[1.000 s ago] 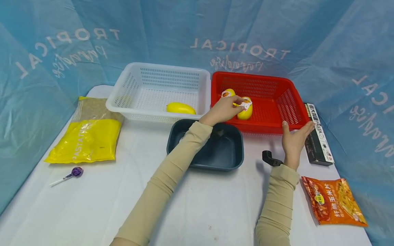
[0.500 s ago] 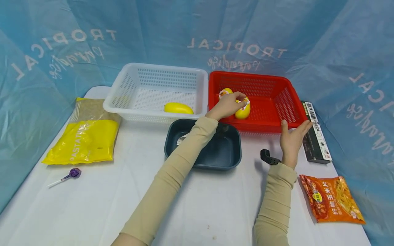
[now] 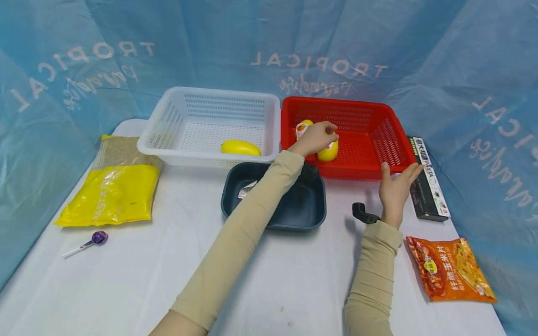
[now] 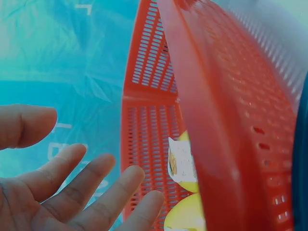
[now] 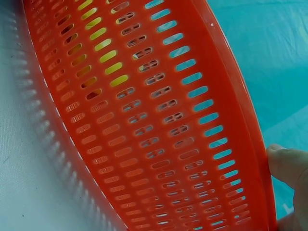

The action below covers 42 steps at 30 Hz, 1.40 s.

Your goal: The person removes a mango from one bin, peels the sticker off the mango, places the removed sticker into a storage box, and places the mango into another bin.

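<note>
I see the left arm (image 3: pixel 222 261) running in a long diagonal up from the bottom of the head view, its beige sleeve (image 3: pixel 262 205) giving way to bare skin near the lower edge. The left hand (image 3: pixel 313 138) points rightward; up close, the left thumb (image 4: pixel 29 126) stands apart from relaxed, spread fingers (image 4: pixel 118 195). The right arm (image 3: pixel 371 275) rises more steeply in my view, the right wrist (image 3: pixel 392 218) bare past its cuff (image 3: pixel 380 233). I read the right hand (image 3: pixel 394 191) as extended: straight fingers slant up and right, with the right thumb (image 5: pixel 286 163) held apart.
</note>
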Available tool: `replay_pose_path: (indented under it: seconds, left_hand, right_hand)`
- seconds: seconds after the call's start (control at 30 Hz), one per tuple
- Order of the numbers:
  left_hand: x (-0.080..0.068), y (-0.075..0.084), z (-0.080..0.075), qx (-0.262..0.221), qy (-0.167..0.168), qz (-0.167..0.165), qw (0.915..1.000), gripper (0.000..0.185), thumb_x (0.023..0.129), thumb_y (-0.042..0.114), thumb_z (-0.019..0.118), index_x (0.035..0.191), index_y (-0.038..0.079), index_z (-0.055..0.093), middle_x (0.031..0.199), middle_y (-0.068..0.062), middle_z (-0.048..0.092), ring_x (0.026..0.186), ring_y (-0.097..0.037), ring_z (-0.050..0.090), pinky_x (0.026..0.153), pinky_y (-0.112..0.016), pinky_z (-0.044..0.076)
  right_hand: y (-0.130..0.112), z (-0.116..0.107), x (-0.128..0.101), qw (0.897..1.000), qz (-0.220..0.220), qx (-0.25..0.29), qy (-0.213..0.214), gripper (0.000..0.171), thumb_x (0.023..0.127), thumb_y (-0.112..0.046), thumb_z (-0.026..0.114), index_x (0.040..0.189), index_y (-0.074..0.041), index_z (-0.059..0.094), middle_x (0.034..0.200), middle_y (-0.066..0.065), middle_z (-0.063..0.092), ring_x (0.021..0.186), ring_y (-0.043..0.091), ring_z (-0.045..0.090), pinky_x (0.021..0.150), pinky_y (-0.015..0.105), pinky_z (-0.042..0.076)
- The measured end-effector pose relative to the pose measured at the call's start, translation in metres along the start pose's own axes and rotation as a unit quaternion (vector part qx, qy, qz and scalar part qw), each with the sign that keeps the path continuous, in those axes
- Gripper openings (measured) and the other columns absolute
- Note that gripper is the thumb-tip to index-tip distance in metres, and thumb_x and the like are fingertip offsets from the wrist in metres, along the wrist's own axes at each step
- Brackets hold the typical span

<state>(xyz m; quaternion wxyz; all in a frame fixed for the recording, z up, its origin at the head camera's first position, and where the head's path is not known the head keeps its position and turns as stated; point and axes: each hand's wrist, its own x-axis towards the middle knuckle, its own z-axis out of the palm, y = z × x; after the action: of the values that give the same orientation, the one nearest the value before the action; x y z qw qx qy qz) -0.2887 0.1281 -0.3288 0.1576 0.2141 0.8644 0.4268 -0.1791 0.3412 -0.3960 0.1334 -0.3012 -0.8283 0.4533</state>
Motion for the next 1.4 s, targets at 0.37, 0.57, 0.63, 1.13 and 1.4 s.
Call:
replay_pose_path:
  seconds: [0.37, 0.57, 0.63, 1.13, 1.4]
  left_hand:
    - [0.03, 0.007, -0.005, -0.008, -0.015, -0.025, 0.9995, 0.047, 0.1, 0.027, 0.05, 0.143, 0.009, 0.043, 0.145, -0.006, 0.048, 0.119, -0.018, 0.055, 0.098, -0.027, 0.049]
    - [0.037, 0.006, -0.001, 0.011, -0.03, -0.032, 0.999, 0.048, 0.101, 0.027, 0.046, 0.145, 0.008, 0.041, 0.146, -0.007, 0.047, 0.116, -0.021, 0.058, 0.095, -0.028, 0.049]
    - [0.04, 0.006, 0.001, 0.013, -0.032, -0.029, 0.999, 0.048, 0.101, 0.027, 0.045, 0.145, 0.007, 0.041, 0.146, -0.008, 0.047, 0.11, -0.021, 0.059, 0.093, -0.028, 0.049]
    - [0.063, -0.004, 0.008, 0.02, -0.057, -0.093, 0.9938, 0.059, 0.099, 0.025, 0.048, 0.151, 0.007, 0.028, 0.156, -0.009, 0.034, 0.13, -0.025, 0.047, 0.11, -0.034, 0.041]
    - [0.076, -0.004, 0.009, 0.033, -0.08, -0.115, 0.9896, 0.045, 0.098, 0.024, 0.05, 0.138, 0.005, 0.044, 0.126, -0.007, 0.053, 0.096, -0.018, 0.051, 0.084, -0.025, 0.045]
  right_hand:
    - [0.004, 0.001, 0.004, 1.0, 0.005, 0.005, 0.003, 0.087, 0.097, -0.051, 0.042, 0.154, -0.017, -0.015, 0.161, -0.004, -0.026, 0.152, 0.023, 0.001, 0.121, 0.044, 0.017]
    - [0.006, 0.001, 0.003, 1.0, 0.006, 0.009, 0.002, 0.087, 0.097, -0.05, 0.042, 0.154, -0.016, -0.016, 0.161, -0.003, -0.026, 0.152, 0.024, -0.001, 0.121, 0.045, 0.016]
    - [0.006, 0.002, 0.003, 1.0, 0.004, 0.012, 0.003, 0.087, 0.097, -0.051, 0.042, 0.154, -0.017, -0.015, 0.161, -0.004, -0.026, 0.152, 0.023, -0.002, 0.121, 0.045, 0.016]
    - [0.01, 0.006, 0.0, 1.0, 0.008, 0.012, 0.005, 0.089, 0.096, -0.05, 0.045, 0.155, -0.018, -0.013, 0.161, -0.004, -0.024, 0.152, 0.026, -0.003, 0.12, 0.048, 0.018]
    - [0.001, 0.0, 0.002, 1.0, 0.019, 0.017, 0.003, 0.088, 0.097, -0.05, 0.045, 0.154, -0.021, -0.015, 0.16, -0.007, -0.026, 0.152, 0.024, -0.004, 0.119, 0.047, 0.021]
